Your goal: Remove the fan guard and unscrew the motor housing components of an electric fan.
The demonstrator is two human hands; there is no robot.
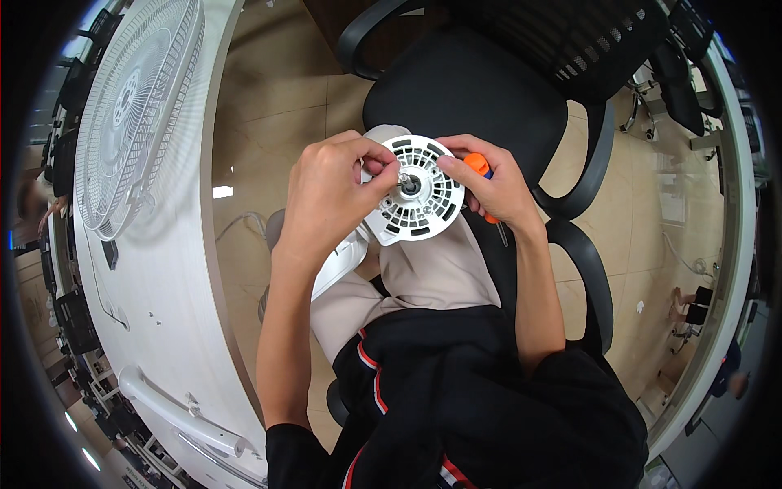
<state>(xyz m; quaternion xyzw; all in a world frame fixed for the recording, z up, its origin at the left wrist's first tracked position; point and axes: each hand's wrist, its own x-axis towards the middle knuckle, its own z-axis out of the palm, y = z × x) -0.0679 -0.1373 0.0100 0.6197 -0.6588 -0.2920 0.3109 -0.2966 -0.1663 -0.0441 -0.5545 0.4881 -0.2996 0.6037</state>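
Observation:
A round white fan motor housing (419, 222) with slotted vents rests over my lap, its metal shaft at the centre facing up. My left hand (338, 181) pinches at the shaft, thumb and forefinger together on a small metal piece too tiny to name. Against the housing's right rim my right hand (497, 183) is closed around a screwdriver with an orange and blue handle (477, 164); its thin blade points down below the palm. A white fan base or neck part (342, 262) shows under the housing, partly hidden by my left forearm.
On the white table (163, 285) at the left stand a white fan grille (130, 106) and a white tube-shaped stand part (179, 411), with small loose pieces near it. A black office chair (464, 106) is right in front of me. A cable lies on the tiled floor.

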